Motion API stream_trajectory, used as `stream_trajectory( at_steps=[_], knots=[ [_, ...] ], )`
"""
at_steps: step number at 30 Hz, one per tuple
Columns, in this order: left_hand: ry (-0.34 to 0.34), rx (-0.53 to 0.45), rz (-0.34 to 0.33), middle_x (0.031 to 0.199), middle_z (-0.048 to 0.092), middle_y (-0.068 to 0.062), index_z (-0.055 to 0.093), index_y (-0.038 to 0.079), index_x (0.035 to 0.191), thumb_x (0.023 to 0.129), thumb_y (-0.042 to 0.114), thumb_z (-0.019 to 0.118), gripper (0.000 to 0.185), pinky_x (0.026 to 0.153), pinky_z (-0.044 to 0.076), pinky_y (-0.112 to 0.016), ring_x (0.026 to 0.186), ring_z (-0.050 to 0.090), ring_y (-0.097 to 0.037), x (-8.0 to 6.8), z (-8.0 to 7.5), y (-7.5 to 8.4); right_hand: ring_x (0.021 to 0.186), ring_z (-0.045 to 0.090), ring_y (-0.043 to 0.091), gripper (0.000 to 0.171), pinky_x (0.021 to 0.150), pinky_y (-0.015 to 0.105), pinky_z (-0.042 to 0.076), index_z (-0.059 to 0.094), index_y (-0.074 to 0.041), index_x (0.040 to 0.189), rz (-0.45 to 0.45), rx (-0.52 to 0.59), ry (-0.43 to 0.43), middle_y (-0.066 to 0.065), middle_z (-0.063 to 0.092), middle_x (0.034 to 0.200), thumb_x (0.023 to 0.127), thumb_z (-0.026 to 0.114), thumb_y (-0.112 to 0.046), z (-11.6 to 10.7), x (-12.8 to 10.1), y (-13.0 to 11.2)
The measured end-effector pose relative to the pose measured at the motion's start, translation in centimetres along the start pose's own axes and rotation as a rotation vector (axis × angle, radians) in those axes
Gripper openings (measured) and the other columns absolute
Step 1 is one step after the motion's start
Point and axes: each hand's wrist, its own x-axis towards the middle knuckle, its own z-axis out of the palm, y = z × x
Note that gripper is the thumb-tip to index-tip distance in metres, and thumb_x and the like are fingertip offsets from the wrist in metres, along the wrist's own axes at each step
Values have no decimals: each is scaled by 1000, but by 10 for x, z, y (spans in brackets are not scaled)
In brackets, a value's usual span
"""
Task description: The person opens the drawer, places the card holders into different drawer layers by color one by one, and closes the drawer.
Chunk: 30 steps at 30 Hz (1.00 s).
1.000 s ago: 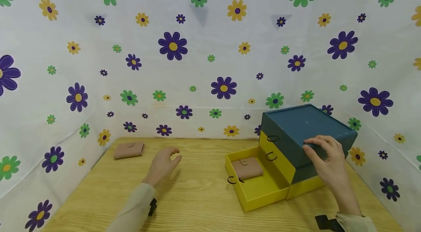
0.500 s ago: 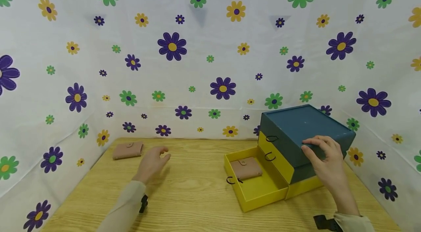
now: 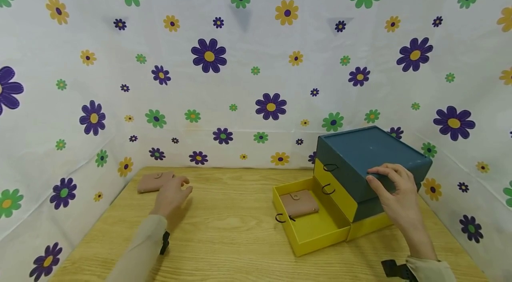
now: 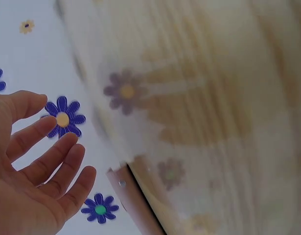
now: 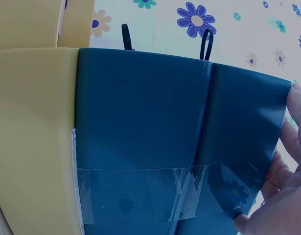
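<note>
My left hand hovers over the table at the left, fingers loosely bent and holding nothing. It partly overlaps a dusty-pink snap wallet in the head view. In the left wrist view the hand is spread, palm showing, with the wallet's edge below. My right hand grips the top near edge of a blue and yellow drawer box, thumb on the side and fingers over the top. The bottom yellow drawer is pulled out, with a second pink wallet inside.
The box's upper yellow drawers are pushed in, with black loop pulls on their fronts. Clear tape crosses the box's side. A white flowered cloth walls in the wooden table at the back and sides.
My left hand has moved left across the table to the lone wallet. My right hand stays on the box, and the drawer stays pulled out.
</note>
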Motion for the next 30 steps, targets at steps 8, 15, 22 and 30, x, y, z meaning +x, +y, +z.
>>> stream_trajectory(
  at_steps=[8, 15, 22, 30],
  knots=[
    [45, -6, -70, 105, 65, -23, 62, -3, 106, 94, 15, 58, 22, 71, 49, -47, 87, 60, -34, -1, -14, -28, 126, 32, 44, 16, 101, 71, 20, 69, 1, 105, -1, -2, -3, 17, 51, 116, 93, 66, -9, 0, 0, 1],
    [74, 105, -123, 100, 64, -22, 68, -3, 101, 90, 16, 62, 23, 72, 46, -54, 97, 55, -42, -1, -16, -49, 125, 33, 43, 14, 100, 70, 20, 69, 0, 103, 0, 1, -2, 16, 51, 114, 92, 67, -7, -1, -1, 1],
    [13, 43, -256, 135, 44, -36, 46, -9, 135, 92, 13, 52, 49, 91, 43, -65, 120, 45, -54, -2, -19, -66, 125, 32, 43, 15, 99, 70, 20, 68, 1, 104, -1, 11, -9, 17, 51, 115, 93, 66, -8, -1, -1, -1],
    [-20, 81, -285, 126, 35, -47, 40, -9, 139, 90, 14, 55, 56, 86, 39, -71, 113, 37, -62, 0, -30, -74, 124, 33, 41, 14, 99, 69, 20, 68, 1, 103, -6, 16, 3, 15, 51, 113, 91, 67, -5, -1, -1, -3]
  ],
)
